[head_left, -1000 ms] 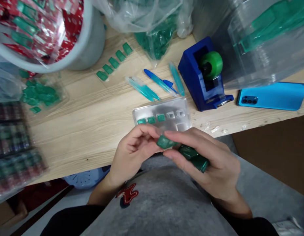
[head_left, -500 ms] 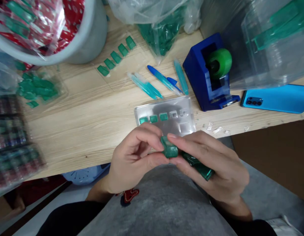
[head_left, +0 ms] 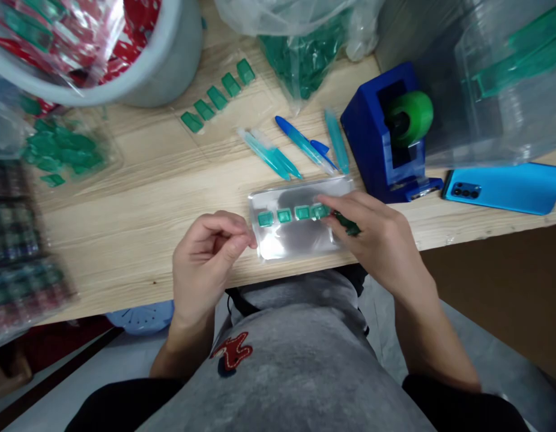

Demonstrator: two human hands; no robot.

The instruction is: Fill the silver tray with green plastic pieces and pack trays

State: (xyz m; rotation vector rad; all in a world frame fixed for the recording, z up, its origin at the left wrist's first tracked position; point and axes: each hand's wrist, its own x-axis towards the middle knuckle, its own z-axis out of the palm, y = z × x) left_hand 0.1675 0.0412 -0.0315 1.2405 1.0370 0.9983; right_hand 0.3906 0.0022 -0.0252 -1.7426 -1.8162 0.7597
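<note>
Green pieces (head_left: 302, 212) sit 4 in a row in the shiny tray (head_left: 296, 240), my right hand (head_left: 381, 240) pinching the rightmost, with darker pieces (head_left: 349, 224) in its grasp, my left hand (head_left: 206, 258) curled together beside the tray's edge, its hold unclear to me

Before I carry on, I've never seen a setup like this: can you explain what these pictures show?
There's no machine: these are a person's two bare hands. Every picture comes from one camera worn on the head, looking forward and down. On the wooden table lies a shiny tray with green pieces in a row. The right hand pinches the green piece at that row's right end, with darker green material tucked in its grip. The left hand has its fingertips at the tray's left edge; whether they grip it is unclear. Beyond are a blue tape dispenser and a phone.
</note>
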